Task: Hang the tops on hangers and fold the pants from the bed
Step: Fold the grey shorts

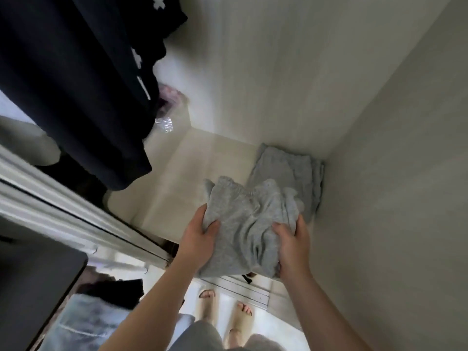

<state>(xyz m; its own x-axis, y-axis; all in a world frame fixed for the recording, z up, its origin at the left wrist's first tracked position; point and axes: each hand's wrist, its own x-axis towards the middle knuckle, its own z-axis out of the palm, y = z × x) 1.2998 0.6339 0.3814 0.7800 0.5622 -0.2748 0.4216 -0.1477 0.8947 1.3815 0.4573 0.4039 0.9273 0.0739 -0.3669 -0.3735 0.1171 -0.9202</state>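
Note:
I hold a folded pair of light grey pants [243, 224] over the floor of an open wardrobe. My left hand [200, 239] grips its left edge, thumb on top. My right hand [291, 239] grips the right edge, fingers curled into the cloth. A second folded grey garment [291, 171] lies flat in the wardrobe's back right corner, partly hidden behind the held pants. Dark tops [83, 79] with white markings hang at the upper left.
The wardrobe's pale floor [177, 173] and walls [379, 173] surround the hands. A sliding door frame [76, 211] runs diagonally at left. A crumpled clear plastic bag [164, 117] sits at the back. Clothes, some denim-coloured [83, 323], lie at lower left.

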